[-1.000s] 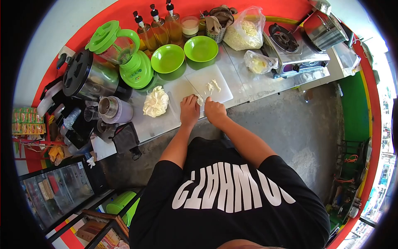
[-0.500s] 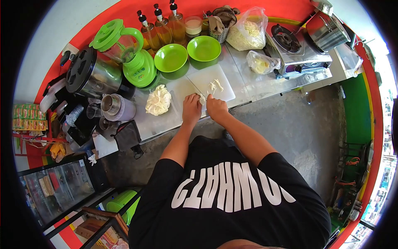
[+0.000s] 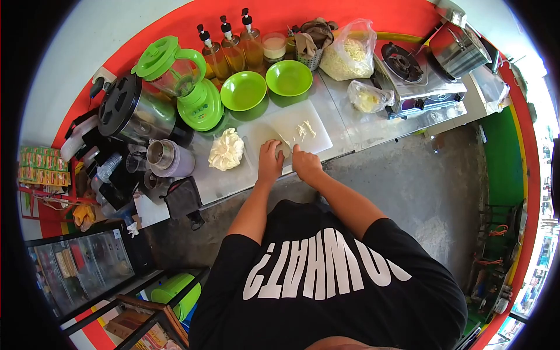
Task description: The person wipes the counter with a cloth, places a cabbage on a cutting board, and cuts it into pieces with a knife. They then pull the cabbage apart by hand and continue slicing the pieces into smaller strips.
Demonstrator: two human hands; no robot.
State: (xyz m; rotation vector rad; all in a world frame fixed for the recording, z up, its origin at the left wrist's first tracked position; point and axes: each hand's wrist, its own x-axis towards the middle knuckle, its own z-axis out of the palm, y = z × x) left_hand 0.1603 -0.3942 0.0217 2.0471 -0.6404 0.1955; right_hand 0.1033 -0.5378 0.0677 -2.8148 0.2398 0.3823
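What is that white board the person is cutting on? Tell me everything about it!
The cutting board is a flat white rectangle, plastic by its look, lying slightly askew on the steel counter. Pale shredded strips lie on it. Both hands, left hand and right hand, work at its near edge. Two green bowls sit just behind it.

Bare counter [image 3: 350, 125] right of cutting board [image 3: 312, 114]; green bowls [image 3: 243, 91] (blender [image 3: 192, 87] too) crowding behind
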